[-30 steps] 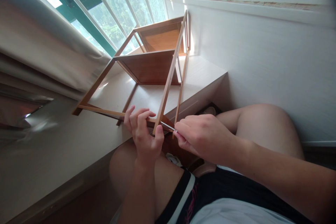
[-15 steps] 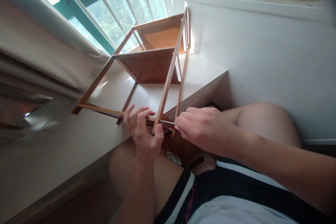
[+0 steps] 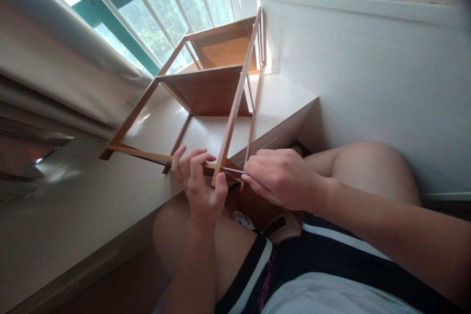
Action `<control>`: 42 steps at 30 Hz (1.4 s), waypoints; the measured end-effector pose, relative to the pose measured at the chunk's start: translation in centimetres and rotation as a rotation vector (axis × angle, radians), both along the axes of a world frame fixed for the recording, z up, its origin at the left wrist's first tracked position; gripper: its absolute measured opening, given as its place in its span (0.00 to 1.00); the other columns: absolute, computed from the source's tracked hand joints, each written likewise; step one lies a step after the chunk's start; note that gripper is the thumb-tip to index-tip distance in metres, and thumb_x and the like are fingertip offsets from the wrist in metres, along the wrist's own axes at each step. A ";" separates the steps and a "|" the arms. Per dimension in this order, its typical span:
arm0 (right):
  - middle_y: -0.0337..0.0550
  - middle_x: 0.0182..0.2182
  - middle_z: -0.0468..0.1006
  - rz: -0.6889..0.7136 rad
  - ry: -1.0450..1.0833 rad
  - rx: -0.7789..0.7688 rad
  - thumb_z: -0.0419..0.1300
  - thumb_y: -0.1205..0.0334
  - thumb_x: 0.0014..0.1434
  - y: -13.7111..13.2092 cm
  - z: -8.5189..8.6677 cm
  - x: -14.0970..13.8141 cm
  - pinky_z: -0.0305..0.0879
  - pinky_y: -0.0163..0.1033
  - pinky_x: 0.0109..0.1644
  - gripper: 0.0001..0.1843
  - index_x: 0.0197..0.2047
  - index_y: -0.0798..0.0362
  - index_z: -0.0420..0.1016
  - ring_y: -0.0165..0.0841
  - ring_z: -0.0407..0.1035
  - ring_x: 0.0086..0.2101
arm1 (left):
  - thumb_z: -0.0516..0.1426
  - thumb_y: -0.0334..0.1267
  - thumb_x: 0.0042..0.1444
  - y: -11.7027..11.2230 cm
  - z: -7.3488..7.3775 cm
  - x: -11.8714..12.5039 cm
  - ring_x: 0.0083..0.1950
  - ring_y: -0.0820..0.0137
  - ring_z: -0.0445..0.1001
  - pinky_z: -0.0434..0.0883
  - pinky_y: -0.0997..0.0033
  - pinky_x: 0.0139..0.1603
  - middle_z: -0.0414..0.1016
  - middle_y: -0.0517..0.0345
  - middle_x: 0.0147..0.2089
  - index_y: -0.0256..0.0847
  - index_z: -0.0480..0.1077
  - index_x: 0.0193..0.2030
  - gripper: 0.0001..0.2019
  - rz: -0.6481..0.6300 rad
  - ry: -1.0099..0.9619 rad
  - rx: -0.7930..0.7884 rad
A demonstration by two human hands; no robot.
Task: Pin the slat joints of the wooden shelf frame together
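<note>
A wooden rack [image 3: 211,89] lies at 11 o'clock, long axis 7 to 1; the left hand [image 3: 200,184] clasps its near end. A metal rod [image 3: 232,170] points to 9; pink marks [image 3: 268,279] stay illegible; the right hand [image 3: 281,176] pinches the rod.

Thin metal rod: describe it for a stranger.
By the barred window, a brown wooden frame rests on a pale ledge. At its near corner, the thin metal rod runs from the right hand to a post beside the left hand. Its silvery colour sets it apart from the frame's brown wood.
</note>
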State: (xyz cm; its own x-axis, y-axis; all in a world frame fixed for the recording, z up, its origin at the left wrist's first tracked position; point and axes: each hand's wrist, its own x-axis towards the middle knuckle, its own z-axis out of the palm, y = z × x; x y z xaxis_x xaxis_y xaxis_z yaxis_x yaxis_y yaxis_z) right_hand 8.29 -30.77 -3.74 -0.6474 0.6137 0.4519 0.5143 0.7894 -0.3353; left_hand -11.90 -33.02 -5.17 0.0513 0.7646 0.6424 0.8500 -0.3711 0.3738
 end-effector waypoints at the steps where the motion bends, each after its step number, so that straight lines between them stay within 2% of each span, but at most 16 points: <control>1: 0.42 0.28 0.74 0.009 0.018 0.009 0.45 0.59 0.71 0.1 -0.2 -0.1 0.45 0.40 0.32 0.19 0.32 0.54 0.69 0.32 0.61 0.30 | 0.53 0.44 0.58 0.0 0.0 0.0 0.66 0.53 0.56 0.52 0.48 0.67 0.69 0.48 0.49 0.42 0.66 0.43 0.10 0.002 0.002 0.000; 6: 0.42 0.26 0.73 0.034 0.122 -0.015 0.44 0.61 0.70 0.4 -1.0 -0.7 0.49 0.40 0.34 0.19 0.30 0.54 0.68 0.32 0.61 0.28 | 0.52 0.45 0.58 0.0 -0.1 0.0 0.67 0.53 0.56 0.52 0.48 0.68 0.69 0.47 0.50 0.42 0.66 0.43 0.11 0.012 0.002 -0.014; 13: 0.43 0.26 0.70 0.052 0.256 -0.241 0.43 0.60 0.71 -0.2 -1.4 -1.0 0.55 0.37 0.35 0.20 0.30 0.54 0.67 0.32 0.61 0.28 | 0.52 0.45 0.58 0.0 -0.1 -0.1 0.66 0.53 0.56 0.53 0.48 0.67 0.69 0.47 0.50 0.43 0.65 0.43 0.11 0.012 0.015 -0.004; 18: 0.41 0.26 0.69 0.041 0.247 -0.303 0.44 0.59 0.71 -0.4 -1.5 -1.0 0.55 0.35 0.36 0.19 0.30 0.54 0.66 0.30 0.61 0.28 | 0.53 0.45 0.58 0.1 -0.2 -0.2 0.66 0.53 0.56 0.54 0.48 0.67 0.70 0.48 0.50 0.42 0.65 0.43 0.11 0.009 0.003 0.014; 21: 0.42 0.27 0.72 0.028 0.213 -0.269 0.44 0.58 0.71 -0.4 -1.6 -0.9 0.54 0.36 0.36 0.19 0.33 0.54 0.67 0.31 0.63 0.30 | 0.53 0.45 0.58 0.1 -0.2 -0.2 0.66 0.53 0.56 0.54 0.48 0.67 0.70 0.47 0.49 0.42 0.65 0.43 0.11 0.010 0.002 0.017; 26: 0.42 0.28 0.73 0.022 0.130 -0.130 0.46 0.58 0.71 -0.2 -1.7 -0.7 0.51 0.37 0.34 0.17 0.33 0.54 0.68 0.31 0.63 0.29 | 0.51 0.46 0.58 0.1 -0.2 -0.3 0.66 0.53 0.56 0.54 0.48 0.66 0.69 0.48 0.50 0.43 0.65 0.43 0.11 0.027 0.026 0.006; 33: 0.42 0.29 0.74 0.030 0.046 -0.080 0.47 0.59 0.70 0.5 -1.0 -0.4 0.48 0.38 0.33 0.16 0.33 0.54 0.69 0.31 0.63 0.30 | 0.51 0.48 0.59 0.1 -0.3 -0.3 0.66 0.52 0.57 0.54 0.49 0.66 0.70 0.48 0.50 0.43 0.65 0.43 0.12 0.033 0.025 0.006; 38: 0.42 0.29 0.74 0.085 -0.010 -0.045 0.47 0.59 0.70 1.0 -0.4 -0.2 0.47 0.38 0.33 0.17 0.33 0.54 0.69 0.31 0.62 0.30 | 0.52 0.47 0.59 0.1 -0.3 -0.3 0.65 0.53 0.57 0.53 0.48 0.66 0.69 0.48 0.50 0.42 0.65 0.43 0.12 0.024 0.012 0.019; 42: 0.43 0.30 0.73 0.129 -0.073 0.053 0.46 0.59 0.71 1.5 0.0 0.0 0.47 0.39 0.32 0.17 0.34 0.54 0.69 0.32 0.61 0.31 | 0.52 0.46 0.59 0.0 -0.3 -0.2 0.65 0.53 0.57 0.54 0.48 0.66 0.69 0.48 0.49 0.42 0.65 0.43 0.11 0.017 0.007 0.010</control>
State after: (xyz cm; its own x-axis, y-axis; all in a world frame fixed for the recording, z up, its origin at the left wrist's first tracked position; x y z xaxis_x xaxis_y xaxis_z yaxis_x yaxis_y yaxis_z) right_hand 8.33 -29.27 -3.70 -0.7518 0.4996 0.4305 0.4287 0.8662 -0.2566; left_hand -12.13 -33.00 -5.43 0.0433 0.7591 0.6495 0.8588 -0.3604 0.3640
